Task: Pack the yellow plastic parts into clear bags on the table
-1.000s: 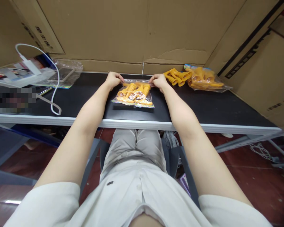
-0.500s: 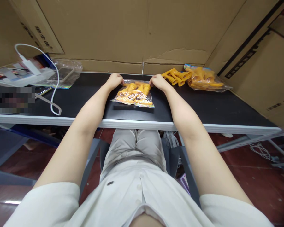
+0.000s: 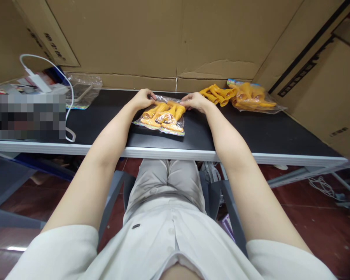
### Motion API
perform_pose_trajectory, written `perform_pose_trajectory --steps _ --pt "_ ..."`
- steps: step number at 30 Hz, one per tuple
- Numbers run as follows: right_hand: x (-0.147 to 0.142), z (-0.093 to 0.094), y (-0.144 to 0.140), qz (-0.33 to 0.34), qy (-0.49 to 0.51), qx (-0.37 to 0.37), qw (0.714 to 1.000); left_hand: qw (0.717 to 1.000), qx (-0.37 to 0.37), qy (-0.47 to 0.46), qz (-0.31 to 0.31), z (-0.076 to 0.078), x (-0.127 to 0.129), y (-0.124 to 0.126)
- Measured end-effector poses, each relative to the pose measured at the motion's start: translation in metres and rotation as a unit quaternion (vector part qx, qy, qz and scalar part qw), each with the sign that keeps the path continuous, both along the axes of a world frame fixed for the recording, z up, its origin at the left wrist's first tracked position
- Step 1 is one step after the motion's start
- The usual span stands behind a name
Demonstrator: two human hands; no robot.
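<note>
Two bare hands pinched the far edge of a clear bag [image 3: 160, 118] packed with orange plastic pieces at frame center: left hand [image 3: 142, 98] and right hand [image 3: 196, 102] each closed on a top corner. It lay on the black table [image 3: 251, 134], long axis tilted toward upper right. Right of it sat loose orange pieces [image 3: 217, 94] and another filled bag [image 3: 252, 97].
</note>
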State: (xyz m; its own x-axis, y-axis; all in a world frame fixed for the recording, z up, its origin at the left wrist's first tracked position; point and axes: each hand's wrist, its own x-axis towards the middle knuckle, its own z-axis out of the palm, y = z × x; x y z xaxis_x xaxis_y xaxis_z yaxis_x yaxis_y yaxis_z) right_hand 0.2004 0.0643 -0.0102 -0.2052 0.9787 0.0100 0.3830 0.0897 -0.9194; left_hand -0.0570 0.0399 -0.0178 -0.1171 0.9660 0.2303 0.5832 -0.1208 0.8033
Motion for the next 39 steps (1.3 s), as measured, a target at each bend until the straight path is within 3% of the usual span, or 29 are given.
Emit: perform_pose_trajectory --steps 4,10,17,20,30,35,39 --pt "0.011 0.012 -0.009 0.070 0.004 -0.058 0.996 0.999 0.029 -0.036 -0.015 0.004 0.005 -0.005" --pt "0.022 0.022 -0.018 0.114 0.000 -0.143 0.983 0.992 0.085 -0.066 -0.059 0.008 0.016 -0.010" --pt "0.019 0.018 -0.017 0.129 0.099 -0.183 0.970 0.962 0.232 0.042 -0.142 -0.017 -0.003 0.037" --pt "0.014 0.016 -0.018 0.142 0.118 -0.196 0.963 0.947 0.268 0.098 -0.147 -0.024 -0.011 0.052" --pt "-0.001 0.017 -0.025 0.150 0.130 -0.200 0.959 0.934 0.298 0.129 -0.146 -0.025 -0.015 0.056" --pt "-0.009 0.013 -0.020 0.127 0.155 -0.157 0.967 0.942 0.287 0.116 -0.129 -0.024 -0.018 0.053" --pt "-0.002 0.009 -0.007 0.079 0.182 -0.104 0.975 0.947 0.292 0.107 -0.076 -0.020 -0.028 0.052"
